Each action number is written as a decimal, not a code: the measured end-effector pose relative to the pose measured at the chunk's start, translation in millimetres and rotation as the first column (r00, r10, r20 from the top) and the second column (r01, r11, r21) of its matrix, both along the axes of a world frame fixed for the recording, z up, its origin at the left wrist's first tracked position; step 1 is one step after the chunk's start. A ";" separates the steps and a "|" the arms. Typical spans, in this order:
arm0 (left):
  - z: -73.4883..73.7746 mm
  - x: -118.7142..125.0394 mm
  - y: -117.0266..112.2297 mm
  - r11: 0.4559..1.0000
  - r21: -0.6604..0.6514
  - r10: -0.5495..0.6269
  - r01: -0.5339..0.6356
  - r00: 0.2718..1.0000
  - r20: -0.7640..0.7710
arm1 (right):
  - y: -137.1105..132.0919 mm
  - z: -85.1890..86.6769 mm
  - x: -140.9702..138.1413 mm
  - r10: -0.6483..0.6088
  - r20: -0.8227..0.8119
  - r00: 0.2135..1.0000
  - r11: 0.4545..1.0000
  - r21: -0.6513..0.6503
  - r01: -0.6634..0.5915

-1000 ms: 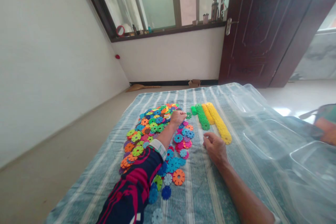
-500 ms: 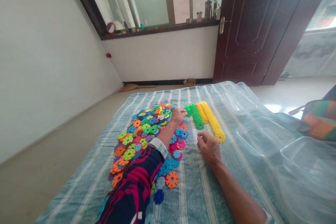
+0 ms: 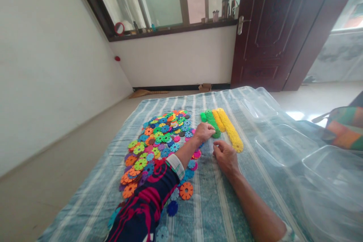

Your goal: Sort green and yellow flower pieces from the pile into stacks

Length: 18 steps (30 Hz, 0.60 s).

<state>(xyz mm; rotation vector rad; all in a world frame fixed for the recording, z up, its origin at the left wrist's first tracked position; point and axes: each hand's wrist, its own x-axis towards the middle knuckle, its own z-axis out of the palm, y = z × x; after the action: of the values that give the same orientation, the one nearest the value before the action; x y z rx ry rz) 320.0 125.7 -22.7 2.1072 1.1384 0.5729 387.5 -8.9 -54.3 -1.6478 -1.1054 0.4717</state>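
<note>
A heap of flat plastic snowflake discs (image 3: 159, 140) in many colours lies on a striped blue-green cloth (image 3: 215, 196). To its right run a green row of joined discs (image 3: 211, 121) and a longer yellow row (image 3: 231, 130). My left hand (image 3: 204, 132), fingers curled, sits at the near end of the green row; what it pinches is hidden. My right hand (image 3: 225, 157) rests on the cloth just below that end, fingers curled loosely, beside the yellow row's near end.
Clear plastic tubs (image 3: 286, 143) lie along the right side of the cloth. A person's patterned clothing (image 3: 344, 128) shows at the right edge. Beyond the cloth are the floor, a dark door (image 3: 272, 26), a cardboard box (image 3: 205, 87) and a windowsill with bottles.
My left hand has come away from the top of the disc heap, right and toward me, to the near end of the green row. My right hand has hardly moved.
</note>
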 end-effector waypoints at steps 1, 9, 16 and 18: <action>-0.7 0.2 0.3 1.000 0.019 -0.001 0.001 1.000 -0.016 | 0.1 -0.1 -0.2 -0.003 0.002 1.000 1.000 0.002 0.003; 3.6 -3.8 -1.0 0.985 0.166 0.055 -0.037 0.993 -0.107 | 0.6 -1.6 0.5 -0.002 -0.002 1.000 1.000 -0.013 0.002; 2.1 -7.0 -23.6 0.976 0.215 0.093 -0.043 0.970 -0.226 | -1.8 -2.5 1.8 0.009 0.029 1.000 1.000 -0.018 -0.008; 0.5 -5.7 -30.2 0.977 0.209 0.099 -0.044 0.961 -0.260 | -3.2 -3.6 2.4 0.007 0.035 0.999 1.000 -0.015 -0.006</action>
<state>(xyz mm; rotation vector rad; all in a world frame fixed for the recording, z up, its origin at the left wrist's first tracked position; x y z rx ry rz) 314.2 95.5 -22.2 2.3812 1.3617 0.4604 390.0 -12.1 -57.9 -1.6718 -1.1356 0.4577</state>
